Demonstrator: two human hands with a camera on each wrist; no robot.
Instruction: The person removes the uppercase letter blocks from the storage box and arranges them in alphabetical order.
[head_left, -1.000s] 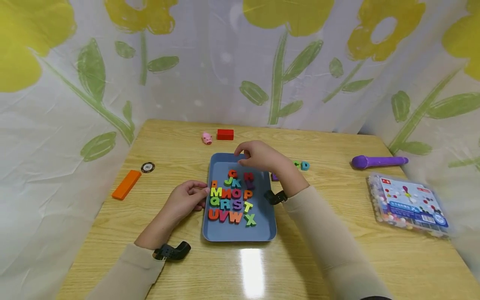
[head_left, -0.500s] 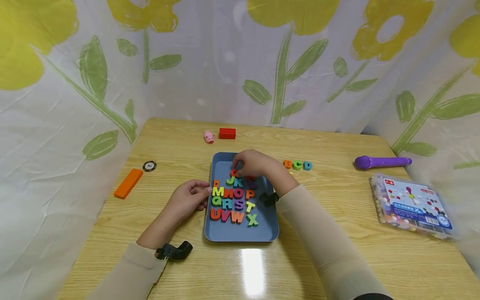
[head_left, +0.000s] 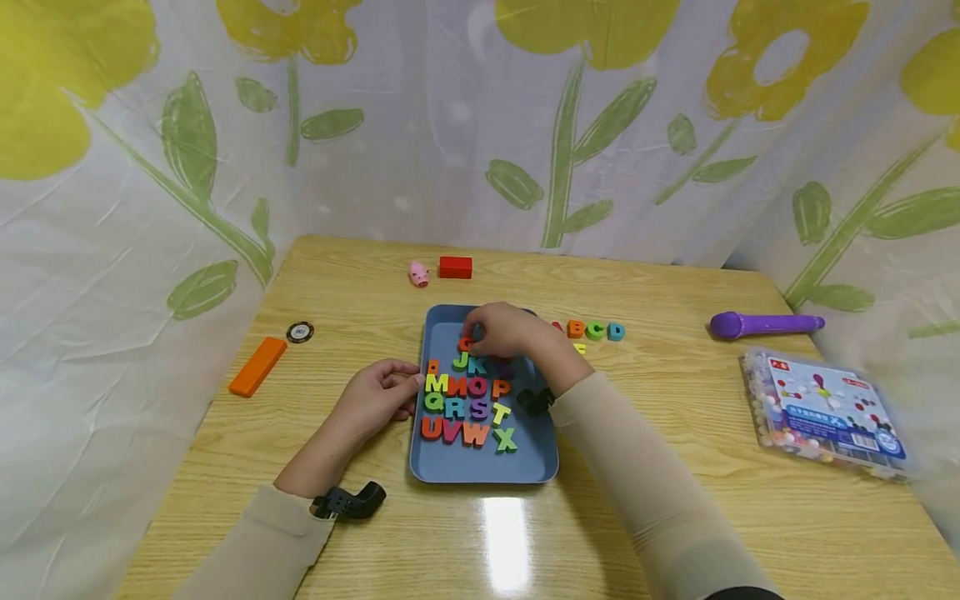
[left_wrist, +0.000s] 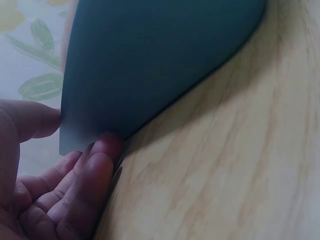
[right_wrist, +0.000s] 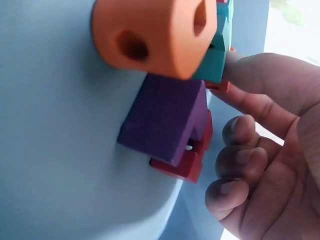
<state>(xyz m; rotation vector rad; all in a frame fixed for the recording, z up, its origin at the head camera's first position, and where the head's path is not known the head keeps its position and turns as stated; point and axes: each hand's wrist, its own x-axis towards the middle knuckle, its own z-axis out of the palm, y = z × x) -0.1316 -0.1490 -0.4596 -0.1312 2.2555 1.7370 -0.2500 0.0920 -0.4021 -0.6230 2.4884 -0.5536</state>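
A blue tray (head_left: pixel 480 468) holds several rows of coloured letter blocks. My left hand (head_left: pixel 371 396) holds the tray's left side, thumb at the rim and fingers against the outer wall (left_wrist: pixel 150 60). Over the tray's far part, my right hand (head_left: pixel 508 327) pinches the red letter G (head_left: pixel 465 343) between thumb and index finger. Just below it lie the green J (head_left: pixel 460 362) and the teal K (head_left: pixel 476 367). In the right wrist view, a purple letter (right_wrist: pixel 162 117) overlaps a red one (right_wrist: pixel 182 167), and an orange P (right_wrist: pixel 155 37) is close to the camera.
Letters B (head_left: pixel 576 328), C (head_left: pixel 595 330) and D (head_left: pixel 616 332) lie right of the tray. Behind it are a pink pig (head_left: pixel 418 274) and a red block (head_left: pixel 455 267). An orange block (head_left: pixel 257 367) and a chip (head_left: pixel 300 332) lie left; a purple stick (head_left: pixel 767 325) and bead box (head_left: pixel 825 412) right.
My right hand has come down from over the tray's far edge onto the red G, uncovering letters right of the tray. My left hand stays at the tray's side.
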